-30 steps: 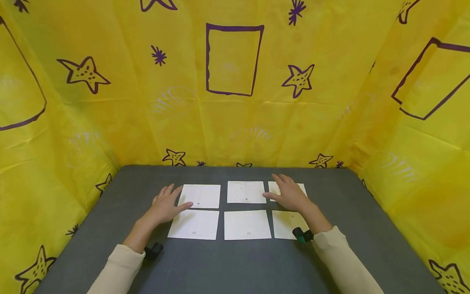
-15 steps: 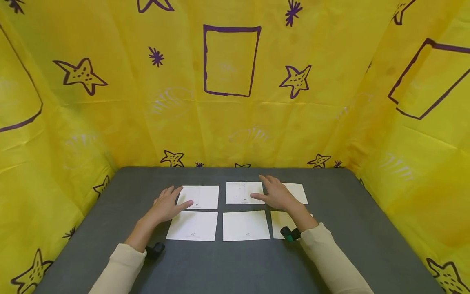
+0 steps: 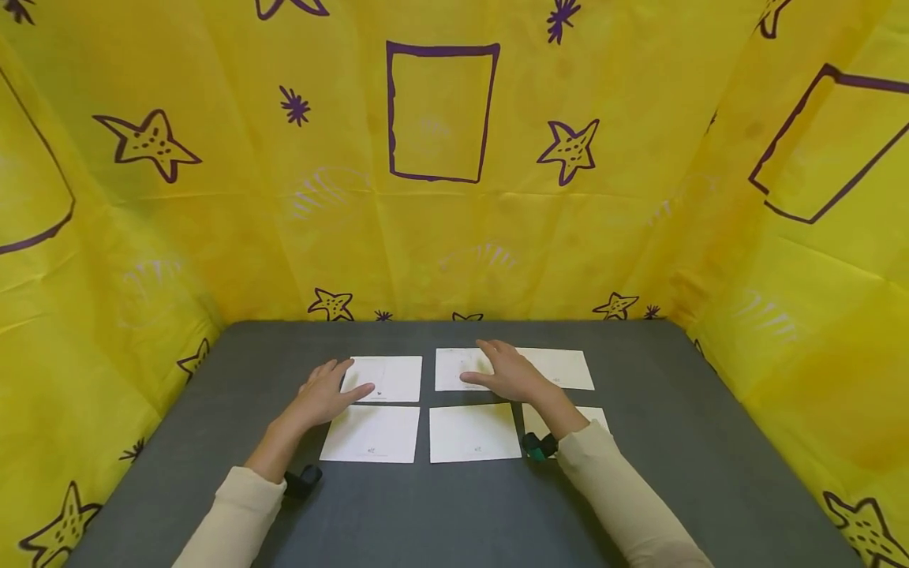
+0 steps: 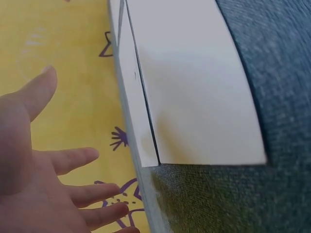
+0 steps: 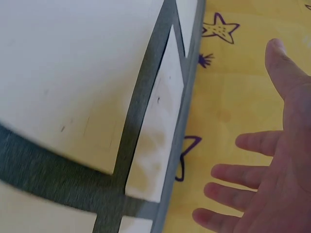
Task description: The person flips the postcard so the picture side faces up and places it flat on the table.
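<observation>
Several white paper cards lie flat in two rows on the dark grey table. My left hand (image 3: pixel 323 396) is over the left edge of the back-left card (image 3: pixel 392 377), fingers spread and straight, nothing in its grasp. My right hand (image 3: pixel 506 372) hovers across the right part of the back-middle card (image 3: pixel 454 364), with fingers extended and thumb apart. Partly behind that hand is the back-right card (image 3: pixel 561 368). In front lie the front-left card (image 3: pixel 372 432), the front-middle card (image 3: pixel 474 434) and the front-right card (image 3: pixel 589 416), the last partly covered by my right wrist. Small marks are printed near the cards' edges.
The grey tabletop (image 3: pixel 398 513) runs up to a yellow cloth backdrop (image 3: pixel 241 237) with purple star and frame drawings, which also closes both sides. Each wrist wears a dark camera band, such as the right one (image 3: pixel 538 446).
My right hand has moved left, from over the back-right card to over the back-middle card. My left hand stays in place. The cards keep their arrangement.
</observation>
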`<action>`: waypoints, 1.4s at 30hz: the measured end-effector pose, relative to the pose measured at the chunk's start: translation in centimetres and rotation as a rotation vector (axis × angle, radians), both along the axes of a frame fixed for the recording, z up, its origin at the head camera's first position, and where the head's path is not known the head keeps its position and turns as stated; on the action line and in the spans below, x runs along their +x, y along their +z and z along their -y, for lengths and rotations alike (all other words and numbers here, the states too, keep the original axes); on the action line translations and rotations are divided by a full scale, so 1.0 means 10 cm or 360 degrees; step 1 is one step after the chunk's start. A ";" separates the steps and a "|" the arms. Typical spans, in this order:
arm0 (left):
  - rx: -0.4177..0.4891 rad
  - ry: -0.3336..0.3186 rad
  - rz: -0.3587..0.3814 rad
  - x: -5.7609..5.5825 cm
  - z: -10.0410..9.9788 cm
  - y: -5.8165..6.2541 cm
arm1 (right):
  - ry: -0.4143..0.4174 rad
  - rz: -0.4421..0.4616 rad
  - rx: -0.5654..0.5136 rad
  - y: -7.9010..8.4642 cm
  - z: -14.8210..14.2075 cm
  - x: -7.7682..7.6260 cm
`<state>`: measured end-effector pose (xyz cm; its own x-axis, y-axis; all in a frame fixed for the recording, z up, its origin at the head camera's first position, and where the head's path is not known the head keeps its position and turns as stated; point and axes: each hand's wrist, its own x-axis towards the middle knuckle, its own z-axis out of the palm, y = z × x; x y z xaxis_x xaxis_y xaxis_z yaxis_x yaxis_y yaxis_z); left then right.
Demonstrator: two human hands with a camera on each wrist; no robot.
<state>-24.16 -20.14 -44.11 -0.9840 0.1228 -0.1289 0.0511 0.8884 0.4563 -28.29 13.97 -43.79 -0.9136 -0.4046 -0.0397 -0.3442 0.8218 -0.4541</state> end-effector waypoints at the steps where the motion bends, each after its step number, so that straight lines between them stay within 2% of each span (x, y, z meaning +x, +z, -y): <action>1: 0.0001 -0.0005 0.0001 -0.01 0.00 0.00 | 0.0011 0.0005 -0.0005 0.00 0.03 -0.01; 7: 0.0049 -0.0020 0.0019 -0.04 -0.03 0.02 | 0.0068 0.0006 -0.0012 -0.02 0.21 -0.04; 21: 0.0162 0.0025 0.0075 -0.09 -0.02 -0.02 | 0.0123 0.0059 -0.0006 -0.02 0.59 -0.05; 30: 0.0153 0.0055 0.0075 -0.10 -0.03 -0.03 | 0.0094 0.0119 0.0047 -0.03 0.78 -0.06; 42: 0.0150 0.0102 0.0142 -0.11 -0.02 -0.03 | 0.0177 0.0086 0.0119 -0.03 0.99 -0.02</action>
<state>-25.29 -19.94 -44.44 -0.9754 0.0756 -0.2073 -0.0491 0.8416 0.5378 -28.46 4.09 -44.09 -0.8592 -0.4971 -0.1214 -0.4114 0.8122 -0.4136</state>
